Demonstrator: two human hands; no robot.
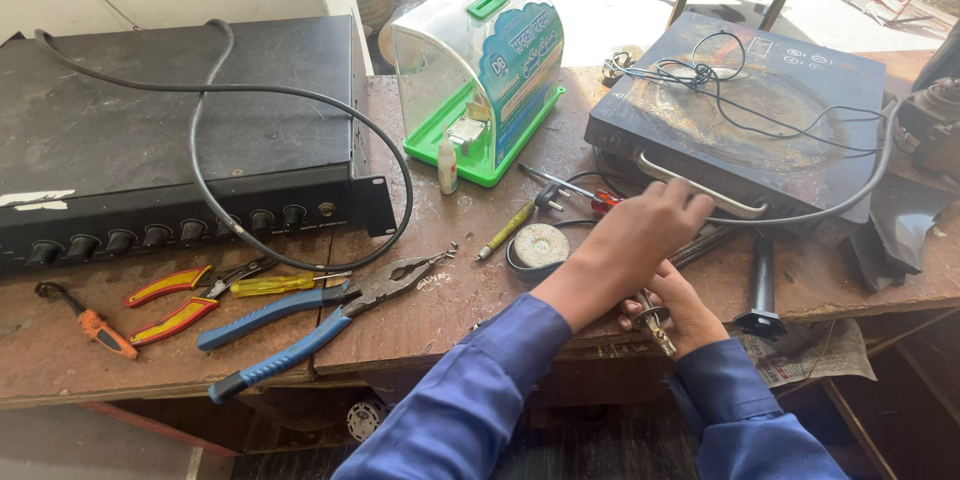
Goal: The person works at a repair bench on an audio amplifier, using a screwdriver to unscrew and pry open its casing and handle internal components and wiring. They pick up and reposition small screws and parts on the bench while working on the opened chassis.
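A small metal part (657, 325) is pinched in the fingers of the right hand (672, 308), just off the front edge of the desk (450, 300); its long axis runs down and toward the person. The left hand (640, 235) is crossed above it, fingers curled together and reaching toward the metal handle (700, 190) of the dark cooktop (740, 110). Whether the handle is gripped cannot be told. Blue pliers (300, 325) lie well apart to the left.
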